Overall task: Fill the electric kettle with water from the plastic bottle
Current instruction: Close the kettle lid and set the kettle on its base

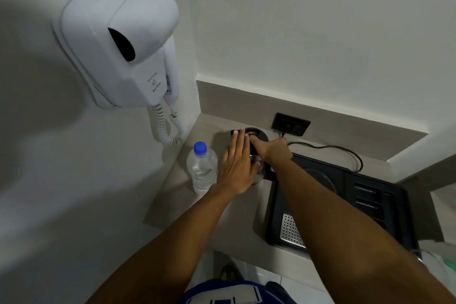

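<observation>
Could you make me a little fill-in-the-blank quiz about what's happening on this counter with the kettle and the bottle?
1. The plastic bottle has a ____ cap, still on.
2. The bottle stands to the ____ of the kettle.
3. The left hand lies flat against the kettle; the right hand rests on the kettle's ____.
4. The white hair dryer hangs on the ____.

Missing words: blue; left; top; wall

Dim, flat indoor light; soft shadows on left wall (37,131); wide-angle bending at edges; slightly soft.
</observation>
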{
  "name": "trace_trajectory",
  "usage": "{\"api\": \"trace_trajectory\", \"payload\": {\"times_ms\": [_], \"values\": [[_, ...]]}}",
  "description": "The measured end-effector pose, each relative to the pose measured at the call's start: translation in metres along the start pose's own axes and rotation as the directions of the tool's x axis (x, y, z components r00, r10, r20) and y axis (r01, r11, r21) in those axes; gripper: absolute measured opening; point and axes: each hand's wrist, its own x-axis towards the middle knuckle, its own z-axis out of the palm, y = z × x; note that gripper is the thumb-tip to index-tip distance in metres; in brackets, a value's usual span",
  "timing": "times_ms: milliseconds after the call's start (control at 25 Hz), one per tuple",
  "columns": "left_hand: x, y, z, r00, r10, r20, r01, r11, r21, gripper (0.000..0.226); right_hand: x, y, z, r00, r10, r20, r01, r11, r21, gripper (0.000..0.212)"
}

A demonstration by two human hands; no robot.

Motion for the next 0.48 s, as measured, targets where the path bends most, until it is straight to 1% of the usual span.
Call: {"api": "trace_trajectory", "payload": {"times_ms": [40, 80, 160, 240, 360, 480], "values": [[0.002, -0.003, 0.003, 0.999, -0.013, 0.043, 0.014, 1.0, -0.013, 0.08, -0.001, 0.001, 0.002, 1.0, 0.005, -0.016, -0.006, 1.0, -0.019, 0.124], [0.003, -0.006, 0.006, 0.998, -0.009, 0.058, 0.011, 1.0, -0.019, 0.081, -0.001, 0.001, 0.003, 0.999, 0.007, -0.033, -0.008, 0.999, -0.036, 0.125], [0.002, -0.008, 0.01, 0.999, 0.006, 0.033, -0.005, 1.0, -0.015, 0.081, -0.001, 0.002, 0.002, 0.998, 0.005, -0.057, -0.009, 0.998, -0.067, 0.125], [0.004, -0.006, 0.011, 1.0, -0.013, 0.018, 0.014, 0.999, -0.049, 0.085, -0.003, 0.003, 0.001, 0.998, -0.009, -0.056, 0.005, 0.997, -0.075, 0.126], [0.005, 0.002, 0.013, 0.999, -0.044, 0.01, 0.045, 0.993, -0.106, 0.094, -0.006, 0.009, -0.005, 0.994, -0.081, -0.076, 0.076, 0.995, -0.064, 0.125], [0.004, 0.003, 0.012, 0.998, -0.051, 0.022, 0.053, 0.989, -0.135, 0.09, -0.008, 0.016, -0.015, 0.983, -0.167, -0.079, 0.164, 0.985, -0.044, 0.113]]}}
